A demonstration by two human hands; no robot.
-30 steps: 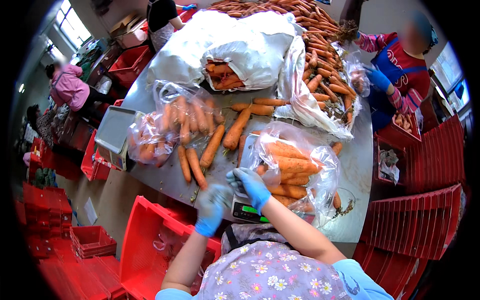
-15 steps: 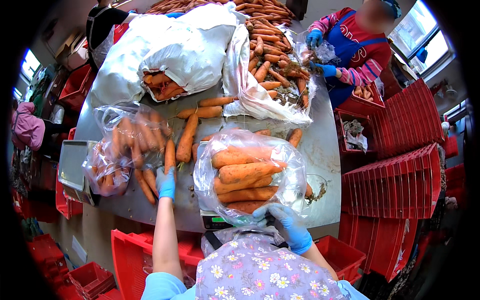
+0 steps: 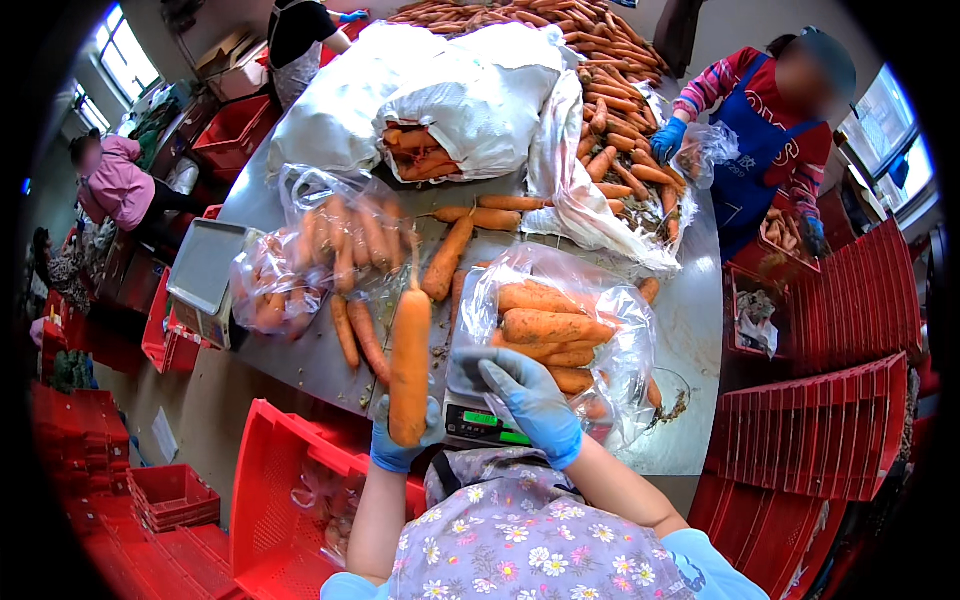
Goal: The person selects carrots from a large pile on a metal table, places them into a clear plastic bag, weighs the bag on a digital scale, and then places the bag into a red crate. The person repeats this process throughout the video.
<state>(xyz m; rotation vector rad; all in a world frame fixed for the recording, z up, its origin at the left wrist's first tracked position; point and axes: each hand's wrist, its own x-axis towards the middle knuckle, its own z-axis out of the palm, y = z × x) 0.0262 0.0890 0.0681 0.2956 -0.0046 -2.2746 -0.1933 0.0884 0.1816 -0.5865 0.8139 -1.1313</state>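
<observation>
Fingers, left (image 3: pixel 408 440): my blue-gloved left hand is closed round the thick end of one long carrot (image 3: pixel 410 360), which stands nearly upright with its thin tip pointing away from me.
Fingers, right (image 3: pixel 512 382): my right hand (image 3: pixel 530 405), also in a blue glove, is partly curled, fingertips pinching the near edge of the clear plastic bag (image 3: pixel 560 340); it has hold of the film only, not of a carrot.
Scale: a small digital scale (image 3: pixel 485 425) with a green display sits at the near edge of the worktop (image 3: pixel 690 330), and the bag rests on it.
Bag on the scale: it holds several fat carrots lying crosswise, its mouth towards my right hand.
Doing it well, as I judge: keep the bag mouth lifted wide with the right fingers, tip the held carrot flat and feed it in thick end first so the tip does not pierce the film, and let go of the bag before reading the display.
Risk, as I judge: pressing on the bag would falsify the weight, and the bag overhangs the pan, so it could roll off.
Loose carrots: a few lie bare on the worktop just left of the bag (image 3: pixel 360 335).
Filled bags: two more clear bags of carrots (image 3: pixel 340 240) lie further left, beside a second scale with a metal pan (image 3: pixel 205 270).
Sacks: white sacks (image 3: pixel 470 100) spill carrots beyond.
Far end: a big heap of carrots (image 3: pixel 600 60), where a co-worker in a blue apron (image 3: pixel 770 140) handles another bag.
Floor: red crates (image 3: pixel 290 490) stand below.
</observation>
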